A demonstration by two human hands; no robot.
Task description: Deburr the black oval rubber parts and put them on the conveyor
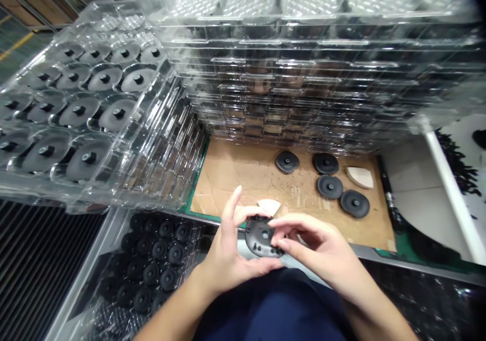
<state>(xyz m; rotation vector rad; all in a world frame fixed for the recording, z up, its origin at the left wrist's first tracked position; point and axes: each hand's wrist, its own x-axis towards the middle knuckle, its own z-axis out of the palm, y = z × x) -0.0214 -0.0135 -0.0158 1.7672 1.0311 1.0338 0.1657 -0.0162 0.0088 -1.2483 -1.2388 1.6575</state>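
Observation:
Held in front of my body is a black rounded plastic cover (258, 237), its face with small pegs and a centre hole turned up. My left hand (231, 247) grips it around the edge between thumb and fingers, with the index finger raised. The fingertips of my right hand (311, 242) are pinched at the cover's right side; whether a small part sits between them I cannot make out. Just beyond lies a white wedge-shaped piece (269, 206) on the cardboard (235, 174). Farther right on it lie several black covers, such as one cover (330, 186), stem side up.
Stacked clear trays (304, 77) form a wall at the back. A left stack (152, 153) carries black covers on top. Below left, another tray holds dark covers (151, 273). A second white piece (360, 177) and a white bin (451, 179) with black parts are at right.

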